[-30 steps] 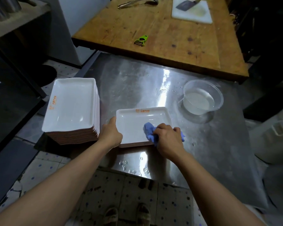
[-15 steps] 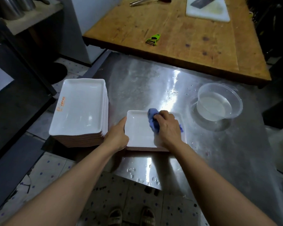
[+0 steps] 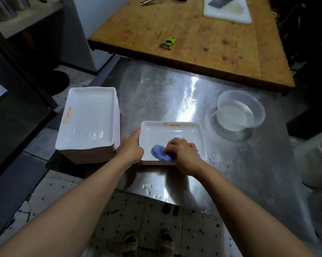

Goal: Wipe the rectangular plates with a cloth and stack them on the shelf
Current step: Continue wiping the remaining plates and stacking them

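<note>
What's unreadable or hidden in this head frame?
- Orange print on the plate rim: too small to read.
- Plate's near right corner: hidden under the right hand and blue cloth.
- Left hand fingers: hidden behind the plate's left edge.
- Cutting board: cut off by the top edge.

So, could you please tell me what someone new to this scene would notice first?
Probably the two hands at a white plate on the wet steel table: the left hand holds its left edge while the right hand presses a blue cloth into its near part. Next, the tall stack of plates just to the left, then the clear bowl of water on the right.
</note>
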